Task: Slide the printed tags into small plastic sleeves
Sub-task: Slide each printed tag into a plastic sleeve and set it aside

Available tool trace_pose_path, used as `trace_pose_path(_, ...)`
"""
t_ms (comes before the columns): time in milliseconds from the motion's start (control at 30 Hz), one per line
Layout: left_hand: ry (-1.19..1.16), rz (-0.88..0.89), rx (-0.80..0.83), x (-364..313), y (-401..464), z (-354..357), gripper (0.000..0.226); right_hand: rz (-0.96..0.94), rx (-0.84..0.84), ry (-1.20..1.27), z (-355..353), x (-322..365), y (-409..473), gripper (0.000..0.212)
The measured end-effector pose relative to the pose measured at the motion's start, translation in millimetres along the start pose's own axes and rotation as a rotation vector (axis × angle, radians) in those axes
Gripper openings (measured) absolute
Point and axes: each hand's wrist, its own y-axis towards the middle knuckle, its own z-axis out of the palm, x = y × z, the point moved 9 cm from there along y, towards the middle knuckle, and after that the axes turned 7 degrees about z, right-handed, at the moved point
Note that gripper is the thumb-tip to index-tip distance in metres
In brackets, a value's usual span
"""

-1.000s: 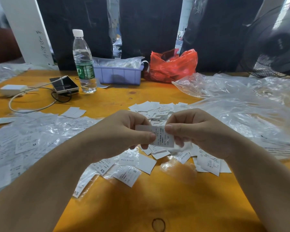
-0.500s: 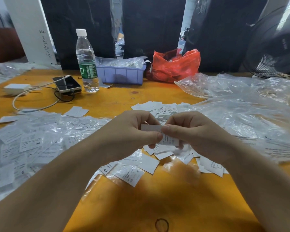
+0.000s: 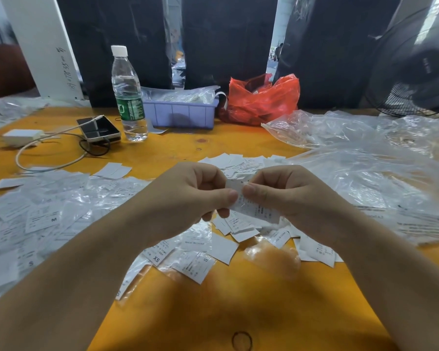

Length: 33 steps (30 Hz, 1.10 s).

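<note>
Together both hands (image 3: 188, 196) (image 3: 289, 196) pinch one tag (image 3: 254, 210).

Table (image 3: 276, 312): both hands meet above its middle, left hand (image 3: 188, 198) and right hand (image 3: 294, 196) holding one tag (image 3: 254, 210) between them. Loose tags (image 3: 221, 247) lie beneath and before the hands. Sleeved tags (image 3: 43, 219) spread to the left. Heap of plastic bags (image 3: 365, 178) to the right. Far left: charger (image 3: 23, 136), phone (image 3: 99, 129), cable (image 3: 48, 163). Behind the hands: bottle (image 3: 129, 97), tray (image 3: 180, 114) just right of it, bag (image 3: 261, 97) right of the tray. Fan (image 3: 416, 67) far right, behind the table.
</note>
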Motion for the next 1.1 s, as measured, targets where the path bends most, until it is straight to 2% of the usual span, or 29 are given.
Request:
trace_pose_path(167,0.004,0.014,0.018,0.8,0.3,7.1,0.013,0.004,0.011,0.008,2.8,0.4,0.3,0.029)
trace_pose_path(400,-0.034,-0.013,-0.067,5.7,1.5,-2.2,0.011,0.027,0.052,0.060,-1.5,1.2,-1.6,0.004)
trace_pose_path(633,-0.036,-0.006,-0.027,6.7,1.0,4.5,0.010,0.052,0.070,0.084,2.2,-3.2,-0.3,0.044)
trace_pose_path(767,-0.088,-0.030,-0.009,8.1,0.7,5.8,0.015,0.043,0.045,0.086,1.0,-2.2,-0.7,0.044)
trace_pose_path(867,-0.081,-0.043,-0.023,7.1,0.4,7.6,0.038,0.034,0.021,0.063,1.3,-1.0,-0.9,0.042)
trace_pose_path(933,-0.044,-0.040,-0.045,6.1,0.5,8.2,0.044,0.033,0.014,0.073,1.2,-1.0,-1.2,0.043)
trace_pose_path(1000,-0.008,-0.033,-0.054,6.4,1.0,8.9,0.039,0.032,0.001,0.061,0.6,-1.1,-1.3,0.047)
trace_pose_path(1100,0.018,-0.035,-0.077,8.8,2.0,6.2,0.014,0.043,-0.005,0.016,0.9,-2.6,-0.7,0.046)
